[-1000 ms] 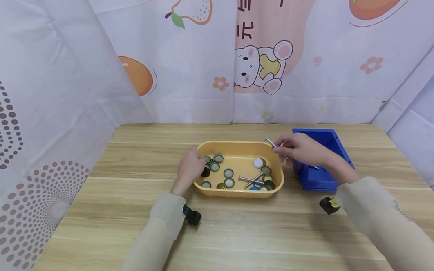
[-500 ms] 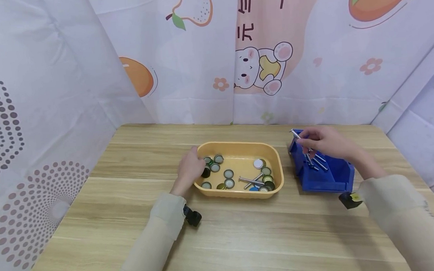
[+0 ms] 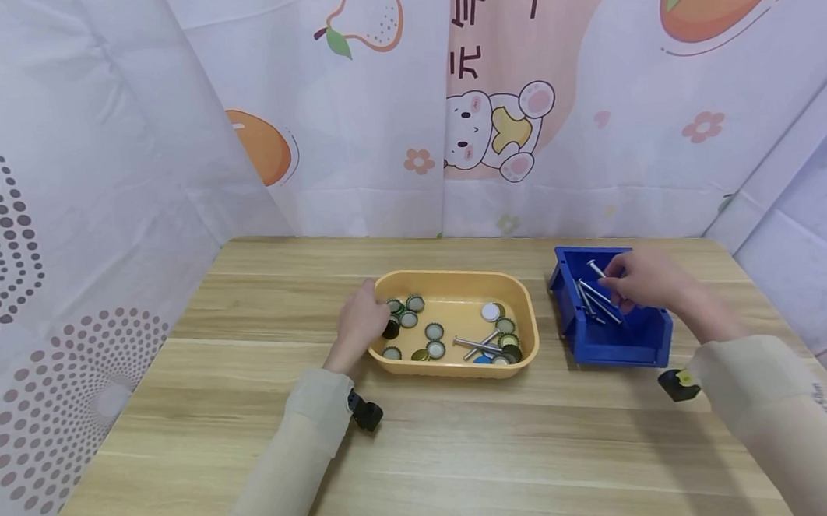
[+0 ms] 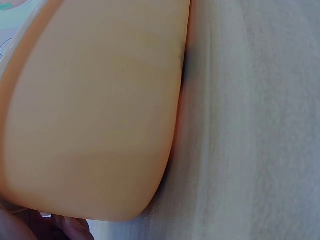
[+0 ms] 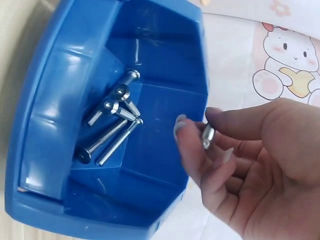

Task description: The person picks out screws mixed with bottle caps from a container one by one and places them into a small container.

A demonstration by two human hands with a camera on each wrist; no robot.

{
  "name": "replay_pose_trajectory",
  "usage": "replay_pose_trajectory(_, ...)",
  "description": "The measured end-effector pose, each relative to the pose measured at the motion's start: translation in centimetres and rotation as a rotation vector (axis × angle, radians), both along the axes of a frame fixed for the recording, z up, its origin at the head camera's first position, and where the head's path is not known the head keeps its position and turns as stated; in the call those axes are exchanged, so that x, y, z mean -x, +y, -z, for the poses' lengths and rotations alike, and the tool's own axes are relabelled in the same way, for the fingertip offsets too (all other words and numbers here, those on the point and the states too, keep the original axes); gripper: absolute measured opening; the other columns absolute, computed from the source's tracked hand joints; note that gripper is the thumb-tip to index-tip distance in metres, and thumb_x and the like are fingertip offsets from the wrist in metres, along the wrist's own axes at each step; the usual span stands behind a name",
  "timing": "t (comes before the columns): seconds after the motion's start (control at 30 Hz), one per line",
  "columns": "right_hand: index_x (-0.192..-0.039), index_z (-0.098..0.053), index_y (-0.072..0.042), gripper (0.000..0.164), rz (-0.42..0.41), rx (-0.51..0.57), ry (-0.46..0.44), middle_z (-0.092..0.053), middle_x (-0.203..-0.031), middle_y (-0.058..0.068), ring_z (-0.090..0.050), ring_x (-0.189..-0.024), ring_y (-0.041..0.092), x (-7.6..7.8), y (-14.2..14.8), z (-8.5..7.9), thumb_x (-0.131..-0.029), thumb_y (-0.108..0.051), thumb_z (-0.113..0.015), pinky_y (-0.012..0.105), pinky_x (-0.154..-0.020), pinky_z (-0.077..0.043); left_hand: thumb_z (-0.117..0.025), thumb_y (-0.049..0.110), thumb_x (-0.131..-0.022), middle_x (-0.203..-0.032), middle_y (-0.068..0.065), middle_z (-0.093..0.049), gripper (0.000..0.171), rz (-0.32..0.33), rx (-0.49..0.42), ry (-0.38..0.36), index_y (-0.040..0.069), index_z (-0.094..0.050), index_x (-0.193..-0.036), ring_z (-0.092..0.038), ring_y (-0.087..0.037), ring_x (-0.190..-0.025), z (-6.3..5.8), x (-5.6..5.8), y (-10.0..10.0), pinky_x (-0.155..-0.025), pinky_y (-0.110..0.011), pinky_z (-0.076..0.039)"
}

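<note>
Over the blue plastic bin point(image 3: 618, 355) at the right, my right hand point(image 3: 645, 283) pinches a silver bolt point(image 3: 594, 267) between thumb and fingers. The right wrist view shows the end of that bolt point(image 5: 207, 137) poking out from the fingertips. Several similar bolts point(image 5: 107, 132) lie criss-crossed on the bin's floor. My left hand point(image 3: 362, 323) grips the left end of the yellow tray point(image 3: 454, 371). In the left wrist view, curled fingers point(image 4: 72, 227) show at the rim. Inside the tray are several bottle caps point(image 3: 434, 331) and a pair of crossed bolts point(image 3: 476, 345).
Tray and bin stand side by side on a wooden table point(image 3: 466, 458), with a narrow gap between them. A printed curtain point(image 3: 351, 136) hangs behind the table's back edge, and more cloth point(image 3: 70, 268) hangs at the left.
My right hand has carried the bolt rightward, from the tray's right end to above the bin. My left hand has stayed at the tray's left end.
</note>
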State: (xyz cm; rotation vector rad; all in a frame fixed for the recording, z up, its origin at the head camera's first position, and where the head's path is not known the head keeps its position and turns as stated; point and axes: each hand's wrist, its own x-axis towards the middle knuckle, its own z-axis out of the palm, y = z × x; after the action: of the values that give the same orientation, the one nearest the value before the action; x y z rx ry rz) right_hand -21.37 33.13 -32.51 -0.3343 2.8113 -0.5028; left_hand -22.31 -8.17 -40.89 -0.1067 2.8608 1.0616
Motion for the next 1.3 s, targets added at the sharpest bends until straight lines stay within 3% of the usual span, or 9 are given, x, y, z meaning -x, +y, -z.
replay_pose_trajectory(0.13, -0.091, -0.067, 0.008, 0.026, -0.002, -0.066, 0.007, -0.066, -0.064, -0.001, -0.065, -0.057, 0.011, -0.1, 0.0, 0.4, -0.096, -0.015, -0.055, 0.032, -0.062, -0.052, -0.048, 0.011, -0.092, -0.099, -0.013, -0.064, 0.044, -0.002, 0.009, -0.003, 0.005, -0.049, -0.135, -0.060, -0.026, -0.078, 0.0, 0.0, 0.0, -0.059, -0.029, -0.047)
replay_pose_trajectory(0.37, -0.099, -0.062, 0.014, 0.029, 0.058, -0.070, -0.063, -0.065, -0.063, 0.004, -0.064, -0.057, 0.011, -0.3, -0.5, 1.0, -0.095, -0.013, -0.053, 0.028, -0.056, -0.050, -0.049, 0.012, -0.092, -0.114, -0.016, -0.066, 0.047, -0.010, -0.003, -0.004, 0.006, -0.047, -0.139, -0.062, -0.027, -0.083, 0.0, 0.0, 0.0, -0.065, -0.032, -0.051)
replay_pose_trajectory(0.47, -0.098, -0.060, 0.014, 0.027, 0.083, -0.061, -0.085, -0.064, -0.064, 0.006, -0.064, -0.057, 0.012, -0.4, -0.7, 1.3, -0.095, -0.012, -0.052, 0.028, -0.056, -0.052, -0.049, 0.012, -0.092, -0.111, -0.015, -0.066, 0.047, -0.007, -0.002, 0.002, 0.006, -0.047, -0.139, -0.062, -0.027, -0.083, 0.1, 0.0, 0.0, -0.065, -0.032, -0.050)
replay_pose_trajectory(0.7, -0.103, -0.057, 0.019, 0.028, 0.133, -0.039, -0.094, -0.064, -0.075, 0.019, -0.066, -0.056, 0.012, -0.4, -0.8, 2.2, -0.094, -0.007, -0.051, 0.029, -0.054, -0.057, -0.049, 0.013, -0.093, -0.108, -0.014, -0.067, 0.047, -0.004, 0.014, 0.009, 0.006, -0.048, -0.139, -0.061, -0.026, -0.084, 0.0, 0.0, 0.0, -0.064, -0.031, -0.048)
replay_pose_trajectory(0.83, -0.104, -0.056, 0.020, 0.028, 0.127, -0.033, -0.063, -0.064, -0.088, 0.029, -0.067, -0.056, 0.014, -0.3, -0.8, 2.2, -0.093, -0.005, -0.050, 0.030, -0.053, -0.057, -0.050, 0.014, -0.093, -0.109, -0.014, -0.067, 0.047, -0.006, 0.017, 0.004, 0.007, -0.048, -0.139, -0.062, -0.027, -0.084, -0.1, -0.1, 0.1, -0.064, -0.031, -0.047)
replay_pose_trajectory(0.93, -0.105, -0.056, 0.020, 0.029, 0.114, -0.023, -0.034, -0.065, -0.083, 0.026, -0.066, -0.056, 0.015, -0.2, -0.9, 1.7, -0.095, -0.006, -0.049, 0.031, -0.055, -0.056, -0.049, 0.013, -0.094, -0.110, -0.014, -0.067, 0.047, -0.004, 0.014, 0.004, 0.007, -0.047, -0.140, -0.062, -0.027, -0.084, -0.2, 0.0, 0.1, -0.063, -0.030, -0.046)
replay_pose_trajectory(1.17, -0.108, -0.062, 0.014, 0.036, 0.065, -0.071, 0.091, -0.064, -0.062, 0.006, -0.059, -0.052, 0.013, -0.1, -2.2, 0.0, -0.098, -0.019, -0.051, 0.031, -0.057, -0.046, -0.049, 0.012, -0.093, -0.113, -0.016, -0.067, 0.048, -0.006, 0.018, 0.009, 0.006, -0.047, -0.140, -0.062, -0.026, -0.080, -0.1, 0.1, 0.1, -0.059, -0.029, -0.046)
replay_pose_trajectory(1.3, -0.107, -0.066, 0.009, 0.037, 0.048, -0.105, 0.151, -0.068, -0.071, 0.009, -0.061, -0.061, 0.018, -0.2, -3.5, -0.7, -0.097, -0.024, -0.053, 0.040, -0.064, -0.049, -0.050, 0.013, -0.093, -0.116, -0.016, -0.067, 0.048, -0.007, 0.018, 0.006, 0.008, -0.047, -0.141, -0.062, -0.025, -0.081, -0.1, 0.1, 0.1, -0.059, -0.029, -0.046)
